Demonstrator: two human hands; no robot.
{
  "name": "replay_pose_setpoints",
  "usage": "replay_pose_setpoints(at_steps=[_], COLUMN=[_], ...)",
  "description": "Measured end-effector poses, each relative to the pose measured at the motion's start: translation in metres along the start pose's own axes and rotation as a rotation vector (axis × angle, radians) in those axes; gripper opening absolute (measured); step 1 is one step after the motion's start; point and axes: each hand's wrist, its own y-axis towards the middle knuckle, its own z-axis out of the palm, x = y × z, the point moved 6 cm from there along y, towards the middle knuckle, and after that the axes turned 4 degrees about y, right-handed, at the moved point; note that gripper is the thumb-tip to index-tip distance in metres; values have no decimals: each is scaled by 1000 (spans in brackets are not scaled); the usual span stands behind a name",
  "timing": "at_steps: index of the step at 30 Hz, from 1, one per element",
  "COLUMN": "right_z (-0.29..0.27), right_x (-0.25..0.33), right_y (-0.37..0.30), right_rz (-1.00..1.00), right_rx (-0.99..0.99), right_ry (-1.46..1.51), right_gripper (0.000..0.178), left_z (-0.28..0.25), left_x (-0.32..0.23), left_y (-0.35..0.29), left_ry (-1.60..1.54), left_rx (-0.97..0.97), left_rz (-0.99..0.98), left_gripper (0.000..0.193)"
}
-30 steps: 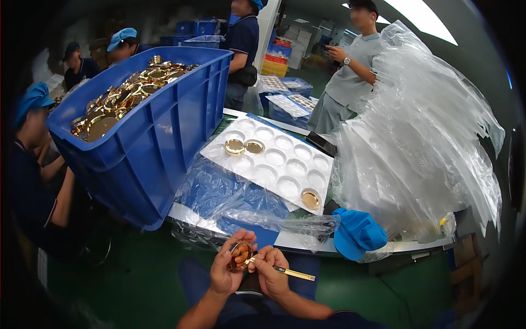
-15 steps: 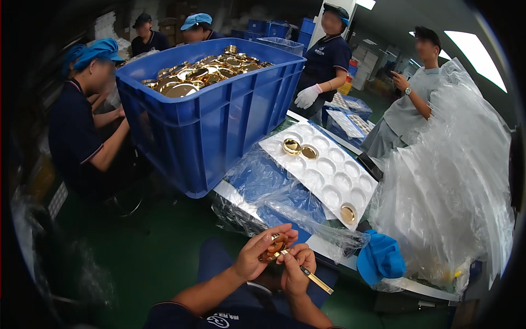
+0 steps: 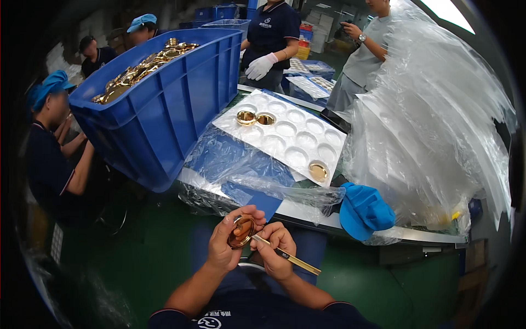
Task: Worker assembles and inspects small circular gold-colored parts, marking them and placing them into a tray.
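In my left hand (image 3: 223, 244), fingers curled round its edge, is a round, shiny gold case (image 3: 241, 231) with its hollow side showing. A slim gold-and-black utility knife (image 3: 298, 261) is gripped in my right hand (image 3: 276, 253). The knife's front end meets the rim of the case; its tail points down to the right. Beyond my hands lies a white moulded tray (image 3: 284, 144) with round pockets. Two gold pieces (image 3: 256, 118) sit side by side towards its far left part, and another gold piece (image 3: 318, 171) is in the near right corner.
A tall blue crate (image 3: 164, 104) heaped with gold pieces (image 3: 139, 71) stands at left. Clear plastic film (image 3: 235, 170) covers part of the table. A blue cap (image 3: 366, 211) rests on the near edge, beside piled plastic sheets (image 3: 422, 126). Several people are around the table.
The view has swung, so the crate and tray appear further left. My hands still hold the case and the knife together; the case's hollow side faces me more.
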Motion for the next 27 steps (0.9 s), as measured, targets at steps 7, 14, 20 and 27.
replay_pose_setpoints(at_steps=[7, 14, 20, 27], right_z=[-3, -1, 1, -13], right_x=[17, 9, 2, -11], right_y=[-17, -13, 4, -6], right_rz=[48, 77, 68, 57], right_rx=[-86, -50, -59, -94], right_ry=[64, 99, 151, 37], right_gripper=[25, 27, 25, 26], left_z=[10, -12, -15, -20], left_x=[6, 3, -7, 14], left_y=[-6, -6, 1, 7], left_ry=[1, -5, 141, 203], left_rx=[25, -73, -167, -157], left_rz=[-56, -14, -12, -141], left_gripper=[53, 55, 52, 52])
